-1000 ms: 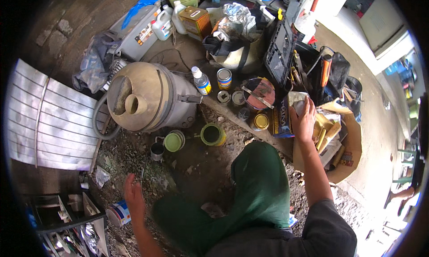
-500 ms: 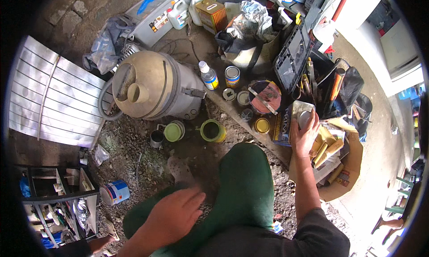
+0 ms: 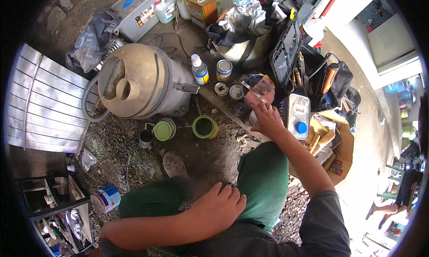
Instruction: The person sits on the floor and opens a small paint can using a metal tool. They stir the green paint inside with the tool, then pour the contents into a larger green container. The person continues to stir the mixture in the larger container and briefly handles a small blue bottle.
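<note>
Small tin (image 3: 254, 118) on ground beside green knee, partly hidden under my right hand (image 3: 267, 119); whether grip is clasping it, cannot tell. Red-lidded can (image 3: 258, 88) just beyond. Left hand (image 3: 217, 206) resting relaxed on thigh, holding nothing.

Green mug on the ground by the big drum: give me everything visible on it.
The green mug stands upright on the dirt ground, its mouth open and facing up. It is a short round cup, its wall looking yellow-green, its inside dark; whether it holds anything cannot be told. A small handle sticks out on its left side. It stands apart, just right of a green lid and in front of the drum. The right hand is nearby to its right but does not touch it.
</note>
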Demonstrator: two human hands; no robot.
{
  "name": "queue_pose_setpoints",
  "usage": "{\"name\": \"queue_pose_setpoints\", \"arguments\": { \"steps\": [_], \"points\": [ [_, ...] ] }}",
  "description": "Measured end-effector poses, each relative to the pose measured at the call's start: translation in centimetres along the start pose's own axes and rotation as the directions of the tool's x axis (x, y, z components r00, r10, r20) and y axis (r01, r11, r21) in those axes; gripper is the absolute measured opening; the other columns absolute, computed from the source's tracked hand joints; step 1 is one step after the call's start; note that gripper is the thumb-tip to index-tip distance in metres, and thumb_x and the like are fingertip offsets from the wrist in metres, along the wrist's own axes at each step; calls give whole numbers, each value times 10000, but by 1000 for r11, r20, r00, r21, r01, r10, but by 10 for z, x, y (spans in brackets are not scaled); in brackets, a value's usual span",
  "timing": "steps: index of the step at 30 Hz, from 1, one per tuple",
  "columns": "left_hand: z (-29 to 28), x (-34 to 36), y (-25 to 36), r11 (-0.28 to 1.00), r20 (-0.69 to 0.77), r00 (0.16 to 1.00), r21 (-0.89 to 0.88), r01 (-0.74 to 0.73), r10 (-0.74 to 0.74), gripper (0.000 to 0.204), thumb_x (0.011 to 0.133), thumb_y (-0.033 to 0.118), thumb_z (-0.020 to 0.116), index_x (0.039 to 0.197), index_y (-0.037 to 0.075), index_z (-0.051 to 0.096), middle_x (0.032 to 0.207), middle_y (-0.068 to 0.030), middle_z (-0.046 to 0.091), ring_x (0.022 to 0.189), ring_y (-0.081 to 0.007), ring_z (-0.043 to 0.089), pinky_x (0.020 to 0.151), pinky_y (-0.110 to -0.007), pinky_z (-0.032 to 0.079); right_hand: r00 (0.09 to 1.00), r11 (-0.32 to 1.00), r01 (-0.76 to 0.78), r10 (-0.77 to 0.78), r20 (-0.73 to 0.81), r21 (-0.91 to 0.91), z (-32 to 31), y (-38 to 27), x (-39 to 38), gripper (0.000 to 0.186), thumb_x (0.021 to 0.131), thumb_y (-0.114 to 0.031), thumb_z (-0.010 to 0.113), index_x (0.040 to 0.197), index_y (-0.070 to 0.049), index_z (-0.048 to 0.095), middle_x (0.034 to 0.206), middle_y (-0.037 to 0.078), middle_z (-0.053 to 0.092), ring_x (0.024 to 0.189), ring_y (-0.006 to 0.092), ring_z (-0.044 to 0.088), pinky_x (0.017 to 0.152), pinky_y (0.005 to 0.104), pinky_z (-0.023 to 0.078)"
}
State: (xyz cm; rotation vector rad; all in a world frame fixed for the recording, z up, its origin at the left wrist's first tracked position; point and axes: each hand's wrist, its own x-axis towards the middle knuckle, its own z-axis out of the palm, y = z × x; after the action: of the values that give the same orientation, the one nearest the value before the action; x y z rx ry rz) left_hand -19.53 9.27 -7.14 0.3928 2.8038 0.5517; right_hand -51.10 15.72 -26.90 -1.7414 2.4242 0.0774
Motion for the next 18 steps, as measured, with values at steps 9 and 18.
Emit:
{"name": "queue_pose_setpoints", "arguments": {
  "steps": [9, 18],
  "points": [
    [7, -2, -9, 996, -82, 996, 80, 48, -41, 445, 910, 200, 583, 1293, -23, 631, 1185, -220, 675, 1129, -353, 637, 1013, -512, 496, 998, 983, 44, -36, 48, -178, 19, -3, 4, 975, 637, -546, 906, 1385, -80, 490, 1406, 147, 528, 1306, 335, 512, 1013, 480, 453],
    [15, -15, -10, 999, -121, 992, 24, 44, -41, 418, 903, 223, 576, 1232, -23, 657, 1135, -212, 700, 1131, -354, 649, 986, -511, 510, 763, 799, -581, 601, -238, 153, -33, 7, -39, 931, 778, -514, 835, 1479, -33, 457, 1516, 220, 446, 1402, 429, 423, 1127, 563, 387]
  ]
}}
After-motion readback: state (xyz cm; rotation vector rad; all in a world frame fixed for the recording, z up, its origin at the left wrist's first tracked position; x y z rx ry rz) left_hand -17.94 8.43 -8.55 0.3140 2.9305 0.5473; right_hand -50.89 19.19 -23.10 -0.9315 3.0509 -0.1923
